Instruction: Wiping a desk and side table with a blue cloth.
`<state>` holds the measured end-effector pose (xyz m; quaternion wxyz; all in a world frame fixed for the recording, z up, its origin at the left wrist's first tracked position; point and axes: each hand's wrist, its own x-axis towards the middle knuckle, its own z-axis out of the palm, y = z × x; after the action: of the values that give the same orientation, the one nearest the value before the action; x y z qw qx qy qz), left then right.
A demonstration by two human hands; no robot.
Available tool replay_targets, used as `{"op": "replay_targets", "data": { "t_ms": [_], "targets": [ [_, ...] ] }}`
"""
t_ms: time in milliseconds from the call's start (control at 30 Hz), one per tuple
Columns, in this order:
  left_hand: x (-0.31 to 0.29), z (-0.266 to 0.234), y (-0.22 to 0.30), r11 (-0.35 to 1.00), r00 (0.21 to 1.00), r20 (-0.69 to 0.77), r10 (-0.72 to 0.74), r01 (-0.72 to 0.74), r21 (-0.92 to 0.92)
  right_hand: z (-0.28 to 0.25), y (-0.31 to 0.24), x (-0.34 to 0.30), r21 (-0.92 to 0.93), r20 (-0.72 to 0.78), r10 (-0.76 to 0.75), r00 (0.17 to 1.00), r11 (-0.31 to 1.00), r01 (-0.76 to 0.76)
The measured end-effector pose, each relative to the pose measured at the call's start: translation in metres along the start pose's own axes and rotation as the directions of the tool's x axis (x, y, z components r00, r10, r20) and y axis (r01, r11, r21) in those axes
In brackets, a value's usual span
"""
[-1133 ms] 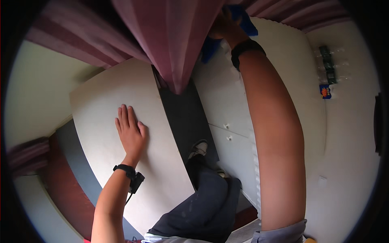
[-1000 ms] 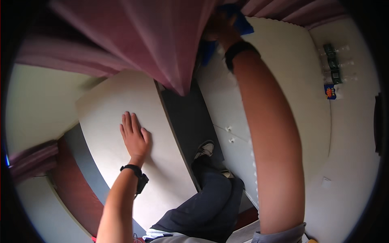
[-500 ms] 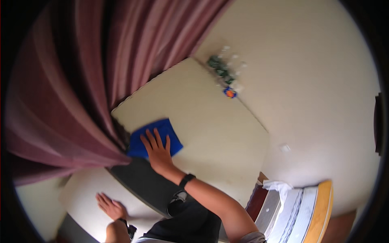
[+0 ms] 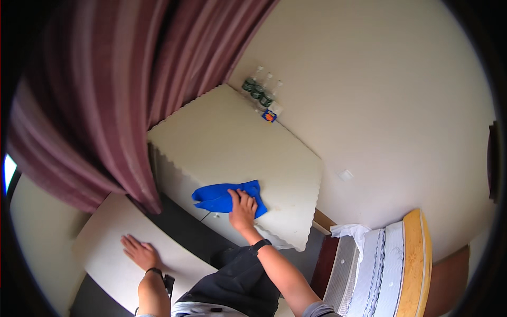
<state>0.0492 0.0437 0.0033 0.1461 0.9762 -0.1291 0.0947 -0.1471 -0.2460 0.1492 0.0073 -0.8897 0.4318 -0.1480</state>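
My right hand (image 4: pixel 243 210) is on a blue cloth (image 4: pixel 215 197) at the near edge of a cream tabletop (image 4: pixel 227 140) with a scalloped edge. Its fingers are bent over the cloth, which is creased, and part of it extends past the table's edge. My left hand (image 4: pixel 141 254) lies flat with fingers spread on a separate pale, smooth surface (image 4: pixel 108 224) at the lower left, holding nothing.
Three clear bottles with green labels (image 4: pixel 257 92) stand against the wall at the table's far corner, beside a small blue-and-orange packet (image 4: pixel 269 115). Striped mauve curtains (image 4: pixel 105 100) hang along the left. A mattress (image 4: pixel 388 264) is at the lower right.
My right hand has drawn the cloth nearer and to the right, its fingers going from spread to bent. My left hand stays flat on the pale surface. The head view has shifted.
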Motion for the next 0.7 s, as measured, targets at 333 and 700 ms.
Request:
{"op": "replay_targets", "data": {
  "t_ms": [333, 700],
  "targets": [
    [0.003, 0.001, -0.009, 0.999, 1.0, -0.004, -0.029, 0.029, -0.034, 0.007, 0.014, -0.014, -0.121, 0.083, 0.082, 0.993, 0.99, -0.071],
    [0.005, -0.012, -0.011, 1.0, 0.997, 0.07, -0.018, 0.019, -0.017, 0.024, -0.045, 0.065, -0.064, 0.221, -0.038, 0.975, 0.996, 0.053]
  ]
}}
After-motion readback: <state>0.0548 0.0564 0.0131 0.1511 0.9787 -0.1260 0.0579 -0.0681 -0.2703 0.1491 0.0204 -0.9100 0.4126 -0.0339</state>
